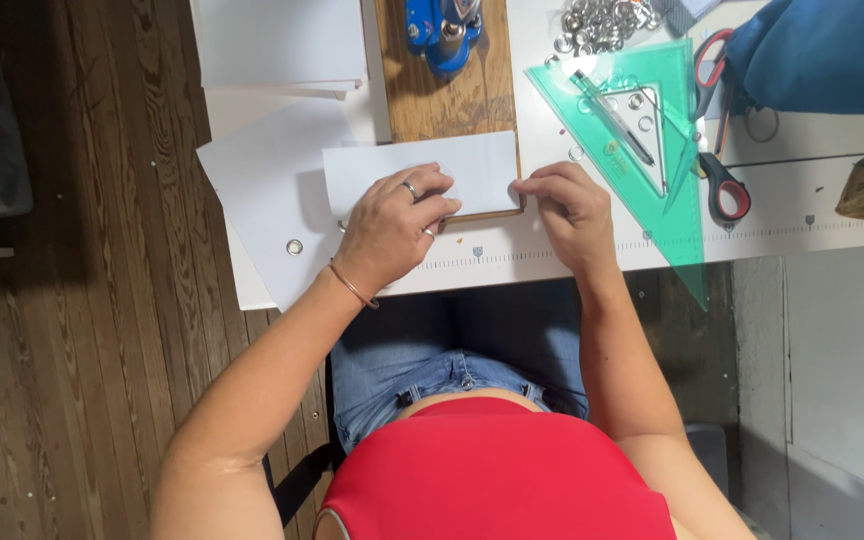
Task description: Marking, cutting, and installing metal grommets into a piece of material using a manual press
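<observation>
Both hands' grip presses a paper strip (422, 170) flat on the white table (552, 250) above plank flooring (82, 350).

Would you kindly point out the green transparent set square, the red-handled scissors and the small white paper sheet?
green transparent set square (687, 215): head view, lower blade.
red-handled scissors (725, 188): head view, lower handle.
small white paper sheet (482, 165): head view, right half.

White table (552, 255), paper sheets (272, 190), wooden board (457, 100), green set square (652, 130), scissors (720, 180)
</observation>
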